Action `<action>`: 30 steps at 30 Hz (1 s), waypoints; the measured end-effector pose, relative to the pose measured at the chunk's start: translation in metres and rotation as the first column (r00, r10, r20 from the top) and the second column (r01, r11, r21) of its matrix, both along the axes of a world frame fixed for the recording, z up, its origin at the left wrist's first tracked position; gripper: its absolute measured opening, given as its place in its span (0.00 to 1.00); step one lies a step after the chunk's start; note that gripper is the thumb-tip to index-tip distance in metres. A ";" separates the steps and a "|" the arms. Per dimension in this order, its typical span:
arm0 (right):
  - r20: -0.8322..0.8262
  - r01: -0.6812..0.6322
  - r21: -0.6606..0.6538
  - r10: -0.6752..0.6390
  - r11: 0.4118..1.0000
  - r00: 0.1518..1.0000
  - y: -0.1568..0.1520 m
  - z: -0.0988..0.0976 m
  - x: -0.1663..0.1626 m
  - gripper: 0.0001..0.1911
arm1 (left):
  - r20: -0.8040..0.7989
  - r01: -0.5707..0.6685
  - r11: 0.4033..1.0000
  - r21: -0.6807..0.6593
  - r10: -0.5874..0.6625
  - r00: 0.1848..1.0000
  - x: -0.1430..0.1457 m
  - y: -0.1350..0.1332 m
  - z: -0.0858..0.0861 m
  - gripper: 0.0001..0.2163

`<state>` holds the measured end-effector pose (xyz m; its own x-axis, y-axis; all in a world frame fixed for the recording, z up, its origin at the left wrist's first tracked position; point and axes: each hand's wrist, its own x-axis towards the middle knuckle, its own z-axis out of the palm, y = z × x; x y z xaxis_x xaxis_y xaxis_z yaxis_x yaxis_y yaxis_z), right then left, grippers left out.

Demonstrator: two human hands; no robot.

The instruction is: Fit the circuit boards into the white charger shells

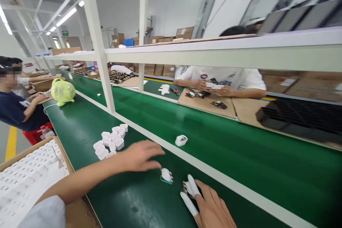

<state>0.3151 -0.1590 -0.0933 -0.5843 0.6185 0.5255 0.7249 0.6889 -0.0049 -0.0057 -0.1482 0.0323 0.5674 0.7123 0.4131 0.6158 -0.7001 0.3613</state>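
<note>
My left hand (141, 155) stretches over the green worktop, fingers apart and holding nothing. Just beyond its fingertips lies a small circuit board (166, 175) with a white blob on top. White finger covers sit on the thumb and index finger of my right hand (211, 203). Between those two fingers it grips another small circuit board (185, 187), partly hidden, with something dark behind it. Left of my left hand, several white plastic housings (114, 138) stand in a cluster. One more white housing (181, 140) is on the green belt past the pale rail.
A carton (68, 162) of white housings stands at lower left. A green fan (62, 92) is farther along the worktop. A shelf post (100, 50) rises from the pale rail (203, 165). Opposite, a person (221, 82) handles a white piece above cardboard; a black tray (301, 115) sits at right.
</note>
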 end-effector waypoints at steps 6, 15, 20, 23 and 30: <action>-0.096 0.007 -0.087 -0.016 0.996 0.995 0.000 0.004 -0.003 0.14 | 0.088 -0.499 0.866 0.025 0.496 0.864 -0.091 -0.030 0.056 0.12; -0.131 -0.036 -0.187 0.012 0.982 0.991 -0.013 0.028 -0.001 0.24 | -0.264 -0.369 0.927 0.068 0.373 0.889 -0.116 -0.077 -0.007 0.11; -0.039 0.023 -0.139 -0.028 0.990 0.999 -0.016 0.030 -0.008 0.22 | -0.053 -0.042 0.986 -0.160 0.034 0.998 -0.020 -0.063 -0.005 0.07; -0.062 0.036 -0.135 -0.045 0.990 0.997 -0.020 0.032 -0.007 0.20 | 0.026 0.119 0.974 -0.194 -0.116 0.993 0.042 -0.047 -0.022 0.09; -0.390 0.021 -0.181 -0.092 0.983 0.916 -0.049 0.043 0.014 0.18 | 0.062 0.075 0.878 -0.473 -0.052 0.997 0.062 -0.040 -0.059 0.39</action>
